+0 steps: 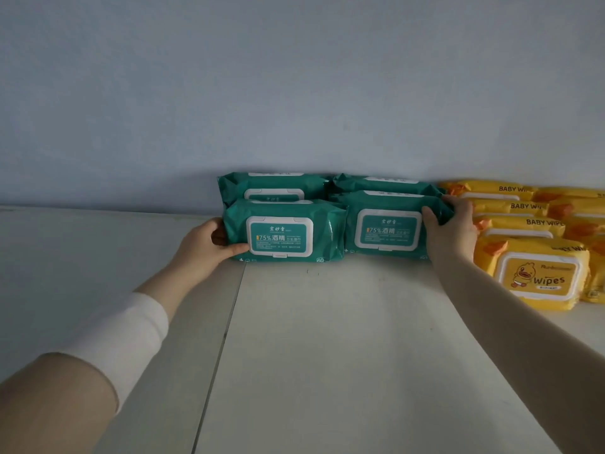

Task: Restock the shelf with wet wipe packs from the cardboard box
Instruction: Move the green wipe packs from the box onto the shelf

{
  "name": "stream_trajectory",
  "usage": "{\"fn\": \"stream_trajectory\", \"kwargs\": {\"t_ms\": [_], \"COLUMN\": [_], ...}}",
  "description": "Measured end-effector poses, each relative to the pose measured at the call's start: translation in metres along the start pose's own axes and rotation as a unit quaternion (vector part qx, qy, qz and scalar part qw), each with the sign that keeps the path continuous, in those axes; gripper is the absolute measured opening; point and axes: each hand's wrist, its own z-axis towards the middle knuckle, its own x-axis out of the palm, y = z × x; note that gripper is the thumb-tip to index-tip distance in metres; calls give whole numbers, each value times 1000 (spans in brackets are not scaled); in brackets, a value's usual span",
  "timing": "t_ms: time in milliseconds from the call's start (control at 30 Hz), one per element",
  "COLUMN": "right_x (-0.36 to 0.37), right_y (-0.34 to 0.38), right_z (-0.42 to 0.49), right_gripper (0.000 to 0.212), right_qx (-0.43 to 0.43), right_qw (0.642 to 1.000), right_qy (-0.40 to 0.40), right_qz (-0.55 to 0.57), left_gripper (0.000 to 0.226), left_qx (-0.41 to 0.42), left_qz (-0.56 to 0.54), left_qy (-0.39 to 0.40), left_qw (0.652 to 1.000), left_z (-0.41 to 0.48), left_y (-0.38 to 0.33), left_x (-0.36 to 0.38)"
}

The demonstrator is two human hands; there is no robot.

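Four teal wet wipe packs stand on the white shelf (327, 339), set in two rows against the blue-grey wall (294, 93), their lidded faces turned toward the camera. The left grip (209, 239) holds the left end of the front left pack (281, 237): the thumb lies across the lower left corner of the face and the fingers curl round behind the end. The right grip (453, 231) holds the right end of the front right pack (386, 231), with the thumb pressed on the face beside the white flip lid and the fingers wrapped over the crimped end. The two front packs sit side by side, their inner ends touching or nearly so. The rear left pack (271, 186) and rear right pack (383, 183) show only their upper parts above the front ones. Just beside the right grip, yellow baby wipe packs (537, 273) stand in overlapping rows that run out of view at the right edge. A white sleeve (127, 332) covers part of the left forearm. A dark seam (226, 322) runs along the shelf surface below the left pack.
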Motion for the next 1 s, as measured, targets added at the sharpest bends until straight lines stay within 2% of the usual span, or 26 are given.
{"fn": "stream_trajectory", "kwargs": {"t_ms": [167,267,367,500,600,667,767,933,1000], "right_x": [8,5,-6,-32,-59,-79,-112,-212,-264], "right_y": [9,14,23,25,20,19,17,-3,-18], "right_z": [-5,-8,-22,-73,-121,-148,-187,-231,-243], "right_gripper": [40,50,58,56,56,54,54,49,48], "right_qx": [-66,-148,-208,-235,-212,-181,-142,-62,-15], "right_qw": [985,948,910,873,854,847,824,835,822], "right_qy": [-35,-30,8,84,130,155,200,192,205], "right_qz": [-155,-279,-358,-418,-458,-476,-510,-511,-532], "left_gripper": [67,83,84,77,74,72,66,49,48], "left_qx": [-49,-51,11,158,237,248,254,323,339], "left_qz": [8,40,187,396,482,519,531,523,504], "left_qy": [-10,-41,-83,-69,9,62,128,193,230], "left_qw": [999,997,979,902,843,816,798,765,760], "left_z": [-3,-10,-25,-60,-94,-119,-162,-241,-276], "left_y": [-4,-19,-42,-68,-91,-111,-142,-208,-234], "left_x": [3,3,-4,-13,-6,2,20,80,109]}}
